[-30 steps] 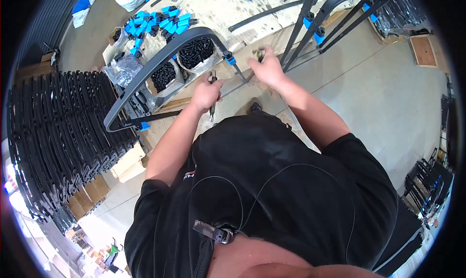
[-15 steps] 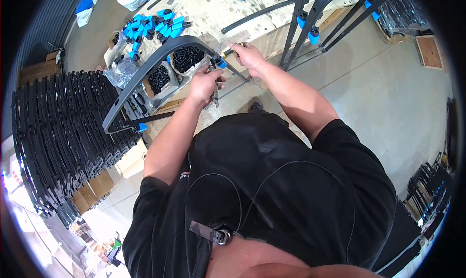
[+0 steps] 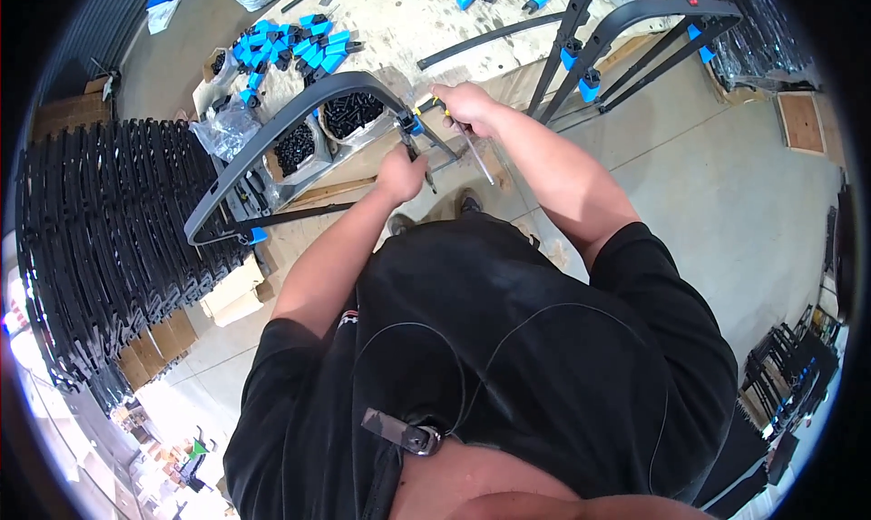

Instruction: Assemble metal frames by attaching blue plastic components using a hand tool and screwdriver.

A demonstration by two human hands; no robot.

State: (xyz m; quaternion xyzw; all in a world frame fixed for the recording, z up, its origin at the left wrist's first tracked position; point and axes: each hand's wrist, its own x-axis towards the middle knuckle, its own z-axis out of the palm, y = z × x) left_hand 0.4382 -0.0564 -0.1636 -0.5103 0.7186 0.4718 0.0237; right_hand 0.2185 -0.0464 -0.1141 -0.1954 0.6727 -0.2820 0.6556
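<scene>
A black curved tube frame (image 3: 272, 128) arches in front of me on the left, with blue end pieces on it. My left hand (image 3: 402, 176) is closed around a metal wrench (image 3: 430, 181), just below a blue piece (image 3: 414, 124) on the frame's right leg. My right hand (image 3: 470, 106) grips a screwdriver (image 3: 480, 160) with a yellow and black handle; its bare shaft points down toward the floor. That hand is to the right of the same leg. My fingers hide most of both handles.
Beyond the frame, a wooden bench (image 3: 390, 48) carries a pile of blue and black fittings (image 3: 299, 44). Boxes of small black parts (image 3: 349, 114) sit at its near edge. Stacked black frames (image 3: 118, 239) fill the left; another black frame (image 3: 626, 25) stands right.
My left hand has shifted slightly right and lower, its wrench turning with it. The screwdriver's shaft has swung into clearer view below my right hand.
</scene>
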